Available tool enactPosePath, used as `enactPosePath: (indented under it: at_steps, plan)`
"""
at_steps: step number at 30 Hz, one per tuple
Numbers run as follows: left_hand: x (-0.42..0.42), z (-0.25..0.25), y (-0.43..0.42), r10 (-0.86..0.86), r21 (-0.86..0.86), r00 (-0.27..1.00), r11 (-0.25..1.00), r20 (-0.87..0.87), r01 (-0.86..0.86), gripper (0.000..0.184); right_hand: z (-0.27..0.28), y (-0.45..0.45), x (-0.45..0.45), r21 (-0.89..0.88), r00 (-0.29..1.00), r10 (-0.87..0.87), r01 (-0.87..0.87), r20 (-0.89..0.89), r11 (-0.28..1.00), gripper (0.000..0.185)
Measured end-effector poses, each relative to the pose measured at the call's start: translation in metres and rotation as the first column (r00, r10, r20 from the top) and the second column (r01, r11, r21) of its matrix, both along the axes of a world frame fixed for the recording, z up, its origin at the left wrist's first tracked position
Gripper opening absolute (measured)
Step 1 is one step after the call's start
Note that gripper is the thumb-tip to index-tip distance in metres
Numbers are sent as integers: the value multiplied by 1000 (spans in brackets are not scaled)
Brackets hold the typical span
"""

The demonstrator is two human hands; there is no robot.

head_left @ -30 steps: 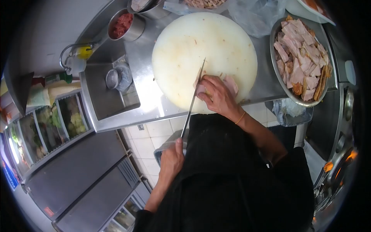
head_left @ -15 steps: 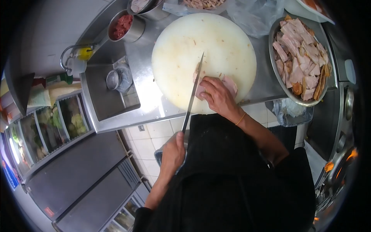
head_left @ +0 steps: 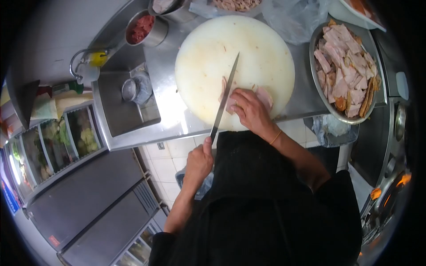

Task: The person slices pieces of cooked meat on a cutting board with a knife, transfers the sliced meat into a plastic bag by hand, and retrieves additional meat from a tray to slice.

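Note:
My left hand [head_left: 199,162] is closed round the handle of a long knife [head_left: 226,95], whose blade slants up across the round white cutting board [head_left: 208,48]. My right hand [head_left: 250,108], fingers curled, presses a piece of pale pink cooked meat [head_left: 230,104] against the board, just right of the blade. A thin meat slice [head_left: 222,86] lies on the blade's left side. Another pink piece of meat [head_left: 265,96] sits behind my right hand's knuckles, partly hidden.
A metal bowl of sliced meat [head_left: 344,66] stands right of the board. A pot of red meat [head_left: 143,30] is at the upper left, above a sink [head_left: 116,119]. Plastic bags [head_left: 295,20] lie behind the board. Flames [head_left: 403,179] show at the lower right.
The knife has slid forward and a little right, the left hand rising with it. A thin slice now shows apart left of the blade. My right hand has hardly moved.

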State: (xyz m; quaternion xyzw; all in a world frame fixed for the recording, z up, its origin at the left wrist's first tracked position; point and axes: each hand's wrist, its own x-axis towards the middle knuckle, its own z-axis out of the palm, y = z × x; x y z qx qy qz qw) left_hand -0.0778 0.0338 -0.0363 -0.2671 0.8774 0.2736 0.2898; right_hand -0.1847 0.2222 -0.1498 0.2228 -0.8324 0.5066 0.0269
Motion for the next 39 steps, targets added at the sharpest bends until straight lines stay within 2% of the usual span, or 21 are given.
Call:
enactPosePath:
  at_steps: [3, 6, 12, 15, 18, 21, 22, 25, 28, 31, 34, 37, 39]
  plan:
    - [15, 12, 2, 17, 11, 999, 1000, -27, -16, 71, -1, -2, 2, 2, 998, -39, 39, -49, 999, 31]
    - [33, 27, 4, -10, 8, 1000, 1000, -2, 10, 67, 3, -2, 3, -10, 999, -52, 52, 5, 999, 30]
    - [63, 36, 0, -24, -78, 999, 997, 44, 27, 56, -1, -2, 1, -24, 999, -38, 38, -7, 999, 30]
    - [43, 5, 7, -193, -67, 977, 980, -89, 187, 59, 0, -4, 2, -44, 998, -57, 56, -7, 997, 29]
    - [5, -24, 10, -70, -8, 988, 998, -141, 70, 63, 6, 0, 2, -9, 999, -30, 30, -13, 1000, 26]
    - [-1, -6, 7, 2, 14, 995, 1000, -99, -1, 66, -2, 2, 5, 12, 998, -42, 43, -53, 999, 23]
    - [0, 9, 11, 26, 31, 998, 999, -54, -24, 67, -2, 1, 4, -36, 997, -54, 52, -52, 998, 21]
    - [26, 18, 7, -29, 17, 993, 999, -114, 31, 65, 0, -1, 6, -51, 996, -86, 84, -33, 995, 19]
    - [47, 30, 5, -34, 0, 999, 999, -29, 34, 62, -2, -1, 5, -62, 996, -82, 80, -40, 995, 25]
    - [72, 38, 0, -69, -149, 996, 986, 49, 75, 61, 0, -1, 5, -53, 996, -86, 84, -35, 995, 24]
    - [70, 15, -5, -98, -68, 994, 993, 39, 100, 63, 0, -1, 2, -60, 996, -75, 72, -50, 996, 24]
    - [47, -3, 1, -82, -62, 997, 995, 9, 82, 65, -2, -1, -2, -3, 990, -109, 109, -95, 994, 21]
    - [41, 4, 1, -85, -89, 996, 992, 38, 88, 67, -5, 1, -2, 25, 988, -83, 87, -132, 996, 22]
